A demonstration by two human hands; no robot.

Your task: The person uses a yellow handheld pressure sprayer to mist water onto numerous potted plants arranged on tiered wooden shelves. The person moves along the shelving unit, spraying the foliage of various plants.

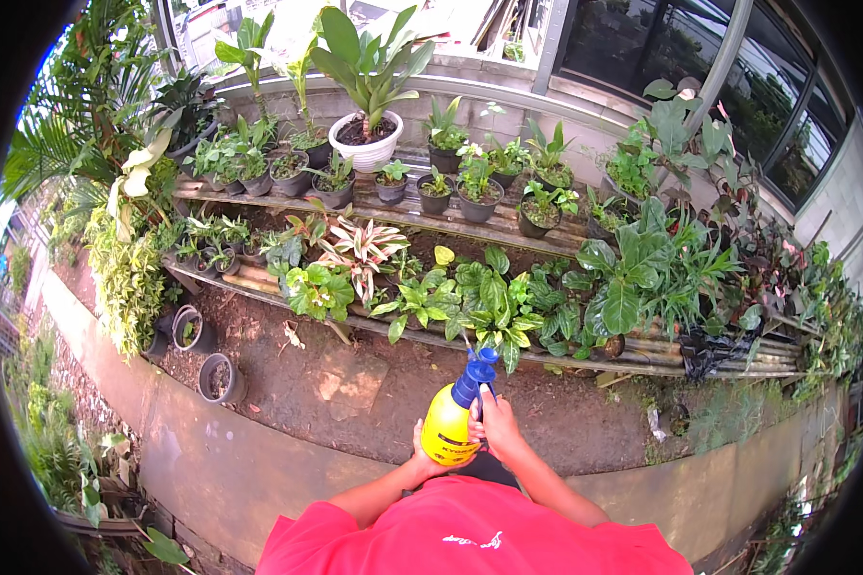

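A yellow pressure spray bottle [446, 424] with a blue pump head stands upright in front of my red shirt. My left hand [427, 454] supports the bottle low on its left side. My right hand [498, 425] is closed around the blue handle, with the thumb at the top. The nozzle points away from me, at a leafy plant with yellow-green leaves [500, 316] on the lower shelf. Beside that plant are a pink-and-green striped plant [363, 251] and a light green round-leaved plant [320, 291].
An upper slatted shelf [403, 208] holds several potted plants, among them a large one in a white pot [367, 154]. Two dark pots [223, 379] stand on the soil at the left. A paved path [259, 467] runs beneath me. Black plastic [715, 352] hangs at the lower shelf's right.
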